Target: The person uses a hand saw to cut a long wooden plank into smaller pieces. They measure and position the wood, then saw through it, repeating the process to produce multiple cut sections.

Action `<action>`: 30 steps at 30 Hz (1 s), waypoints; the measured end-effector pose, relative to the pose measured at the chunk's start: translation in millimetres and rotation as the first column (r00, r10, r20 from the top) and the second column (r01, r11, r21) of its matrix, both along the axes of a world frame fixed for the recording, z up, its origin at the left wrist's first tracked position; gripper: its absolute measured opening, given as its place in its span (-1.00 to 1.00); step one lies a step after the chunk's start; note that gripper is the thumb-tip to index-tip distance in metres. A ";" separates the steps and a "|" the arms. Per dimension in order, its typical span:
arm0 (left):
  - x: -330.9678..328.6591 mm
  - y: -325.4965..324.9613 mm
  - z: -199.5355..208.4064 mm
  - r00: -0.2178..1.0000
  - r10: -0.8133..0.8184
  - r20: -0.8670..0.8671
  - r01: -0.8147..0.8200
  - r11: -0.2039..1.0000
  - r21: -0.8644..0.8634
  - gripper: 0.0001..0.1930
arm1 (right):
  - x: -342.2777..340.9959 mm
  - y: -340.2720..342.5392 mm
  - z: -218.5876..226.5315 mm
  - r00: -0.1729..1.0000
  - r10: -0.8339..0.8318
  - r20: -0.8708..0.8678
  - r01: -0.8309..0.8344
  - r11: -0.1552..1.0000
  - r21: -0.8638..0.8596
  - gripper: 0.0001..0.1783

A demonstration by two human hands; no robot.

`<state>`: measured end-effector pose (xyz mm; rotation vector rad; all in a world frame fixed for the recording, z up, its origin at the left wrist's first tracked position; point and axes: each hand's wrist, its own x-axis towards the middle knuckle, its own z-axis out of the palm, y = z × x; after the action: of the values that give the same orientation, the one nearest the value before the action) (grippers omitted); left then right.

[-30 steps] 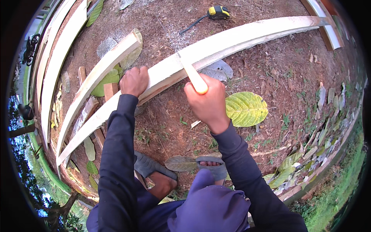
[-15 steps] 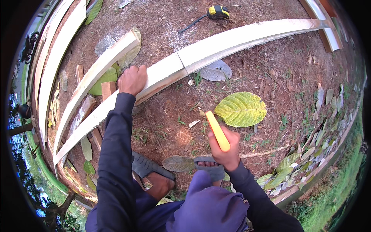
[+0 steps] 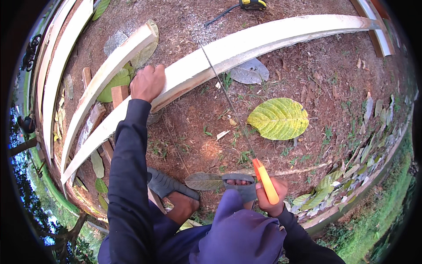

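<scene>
A long pale wooden beam [image 3: 246,44] crosses the view from lower left to upper right, looking curved through the lens. My left hand [image 3: 147,83] presses on its upper side left of the middle, fingers curled over the far edge. My right hand [image 3: 276,198] is closed round the orange and yellow handle of a handsaw [image 3: 267,182], low and right of the middle. The saw's thin dark blade runs up and left from the handle and lies across the beam, a short way right of my left hand. How deep it sits in the wood I cannot tell.
A shorter beam [image 3: 110,75] and more planks [image 3: 66,61] lie to the left. A wooden piece [image 3: 376,33] sits under the long beam's right end. A yellow and black tape measure [image 3: 252,4] rests beyond it. A large yellow-green leaf [image 3: 279,119] is near the saw.
My right hand has drawn the saw back toward me and slightly right, so more blade shows on the near side of the beam. My left hand stays on the beam.
</scene>
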<state>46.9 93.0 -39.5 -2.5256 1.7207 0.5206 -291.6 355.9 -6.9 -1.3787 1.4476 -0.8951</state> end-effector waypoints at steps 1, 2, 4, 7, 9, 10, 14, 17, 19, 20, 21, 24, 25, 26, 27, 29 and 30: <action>0.0 3.9 -2.6 1.000 0.001 0.008 -0.001 1.000 -0.002 -0.40 | 5.2 -10.6 -0.4 1.000 -0.004 0.015 0.003 1.000 0.027 -0.94; -3.5 2.5 -1.2 1.000 -0.003 0.017 0.004 1.000 -0.021 -0.40 | 18.0 -41.0 -11.1 0.999 -0.015 0.031 0.017 0.998 -0.066 -0.95; -7.1 -2.8 -2.8 1.000 -0.017 0.019 0.018 0.999 -0.032 -0.39 | 56.9 -112.0 -32.9 0.986 -0.097 0.137 0.114 0.986 -0.121 -0.92; 2.7 -7.2 -7.4 1.000 -0.008 0.018 0.009 0.998 -0.055 -0.38 | 94.7 -188.0 -13.8 0.984 -0.117 0.136 0.143 0.969 -0.204 -0.82; 4.8 -9.2 -6.2 1.000 -0.029 0.005 0.029 1.000 -0.007 -0.39 | 92.1 -175.6 -27.9 0.982 -0.110 0.151 0.144 0.960 -0.239 -0.79; 2.2 -4.3 -6.1 0.999 -0.037 0.002 0.037 0.999 0.009 -0.39 | 89.1 -167.1 -33.5 0.982 -0.105 0.155 0.143 0.955 -0.258 -0.78; -3.9 8.8 -6.1 0.999 -0.029 0.043 0.031 0.998 -0.051 -0.42 | 40.6 -67.3 -13.9 0.989 -0.100 0.111 0.115 0.984 -0.134 -0.89; -6.3 13.7 -5.2 0.998 -0.041 0.041 0.045 0.994 -0.096 -0.44 | 5.0 3.8 6.1 0.996 -0.064 0.067 0.068 0.996 -0.059 -0.96; -7.5 18.3 -8.2 0.999 -0.027 0.038 0.030 0.994 -0.104 -0.44 | 2.0 -2.7 8.1 0.999 -0.036 0.016 0.036 0.999 -0.028 -0.95; -7.5 17.5 -11.4 0.998 -0.040 0.048 0.046 0.989 -0.140 -0.44 | 14.9 -24.4 7.3 0.987 -0.125 0.103 0.124 0.992 0.013 -0.96; -7.1 15.6 -11.1 0.998 -0.044 0.048 0.050 0.988 -0.143 -0.44 | 21.6 -54.7 0.0 0.994 -0.067 0.088 0.070 0.997 -0.035 -0.94; -10.6 12.8 -7.8 0.996 -0.075 0.042 0.080 0.988 -0.132 -0.44 | 64.0 -126.4 -14.8 0.976 -0.103 0.190 0.115 0.992 -0.051 -0.85; -7.0 13.2 -8.8 0.996 -0.078 0.045 0.084 0.987 -0.140 -0.44 | 74.6 -138.8 -8.0 0.972 -0.118 0.202 0.142 0.984 -0.105 -0.84; -2.7 15.3 -8.9 0.996 -0.079 0.048 0.085 0.985 -0.149 -0.43 | 77.6 -140.1 -3.1 0.977 -0.105 0.185 0.123 0.989 -0.085 -0.84; -1.2 16.6 -11.2 0.996 -0.079 0.047 0.086 0.984 -0.159 -0.43 | 77.5 -139.6 -0.3 0.982 -0.092 0.163 0.104 0.992 -0.066 -0.83; 1.4 19.9 -11.4 0.993 -0.108 0.042 0.115 0.967 -0.229 -0.41 | 79.3 -131.4 -8.9 0.972 -0.121 0.200 0.145 0.984 -0.106 -0.82; -2.3 26.2 -12.0 0.989 -0.141 0.046 0.148 0.932 -0.330 -0.41 | 79.8 -131.5 -10.6 0.967 -0.136 0.217 0.165 0.979 -0.120 -0.81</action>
<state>44.5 119.2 -51.5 -2.5673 2.1254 0.2049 -211.8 224.4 -17.5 -1.2427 1.3632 -1.2197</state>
